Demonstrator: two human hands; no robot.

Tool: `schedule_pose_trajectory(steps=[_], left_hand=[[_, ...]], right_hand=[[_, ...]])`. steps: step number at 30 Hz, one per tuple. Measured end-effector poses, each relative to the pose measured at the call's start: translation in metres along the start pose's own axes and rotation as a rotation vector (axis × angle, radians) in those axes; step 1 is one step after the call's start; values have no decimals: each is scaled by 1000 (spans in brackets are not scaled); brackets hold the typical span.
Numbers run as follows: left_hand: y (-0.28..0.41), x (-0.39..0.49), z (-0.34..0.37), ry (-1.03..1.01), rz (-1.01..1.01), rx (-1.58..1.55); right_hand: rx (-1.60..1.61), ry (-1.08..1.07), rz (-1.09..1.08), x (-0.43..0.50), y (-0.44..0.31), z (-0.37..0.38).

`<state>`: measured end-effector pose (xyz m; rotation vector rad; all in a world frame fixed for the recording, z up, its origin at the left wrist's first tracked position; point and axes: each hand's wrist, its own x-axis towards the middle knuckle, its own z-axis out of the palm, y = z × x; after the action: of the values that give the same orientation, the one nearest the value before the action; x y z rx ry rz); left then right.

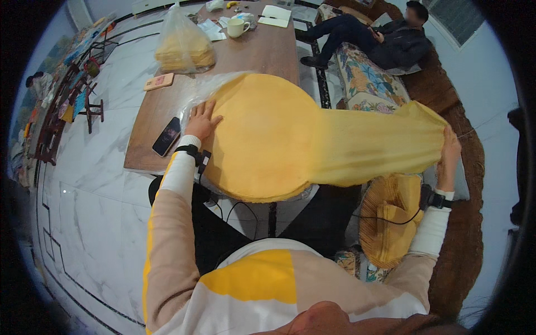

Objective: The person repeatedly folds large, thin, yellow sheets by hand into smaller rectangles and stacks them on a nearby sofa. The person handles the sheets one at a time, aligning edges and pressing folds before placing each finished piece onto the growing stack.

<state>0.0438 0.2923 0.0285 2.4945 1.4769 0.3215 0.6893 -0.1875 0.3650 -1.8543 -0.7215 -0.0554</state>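
Observation:
A stack of large, round, thin yellow sheets, likely flatbread (pixel 259 142), lies on clear plastic (pixel 192 98) at the near end of the wooden table. My left hand (pixel 201 121) rests on its left edge, fingers spread and palm down. From the stack's right side a thin yellow sheet (pixel 377 142) stretches out past the table, gathered and creased towards its far end. That end is gripped by my right hand (pixel 450 146), with the fingertips partly hidden. Below the stretched sheet, folded yellow sheets (pixel 398 226) sit in a round woven tray (pixel 368 222).
Left of the stack lie a dark-screened phone (pixel 166 136) and a phone in a pinkish case (pixel 159 82). Farther back stand a plastic bag of folded yellow sheets (pixel 184 50), a mug (pixel 237 27) and an open notebook (pixel 274 16). A person (pixel 393 37) sits on the floral-covered sofa (pixel 368 75).

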Motion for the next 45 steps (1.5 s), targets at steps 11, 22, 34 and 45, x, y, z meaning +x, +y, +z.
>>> schedule_pose_trajectory(steps=[11,22,34,45], left_hand=[[132,-3,-18,151,197,1],[419,-107,24,-1323,-180,-2256],[164,-49,-171,-360,-380,-1967],[62,-102,-235,180,84,-1201]], right_hand=[[63,69,-203,-4,-259,-37],[69,-63,-284,-49,-318,-19],[-307,-613,223,9,-44,108],[710,-450,198,-82,44,264]])
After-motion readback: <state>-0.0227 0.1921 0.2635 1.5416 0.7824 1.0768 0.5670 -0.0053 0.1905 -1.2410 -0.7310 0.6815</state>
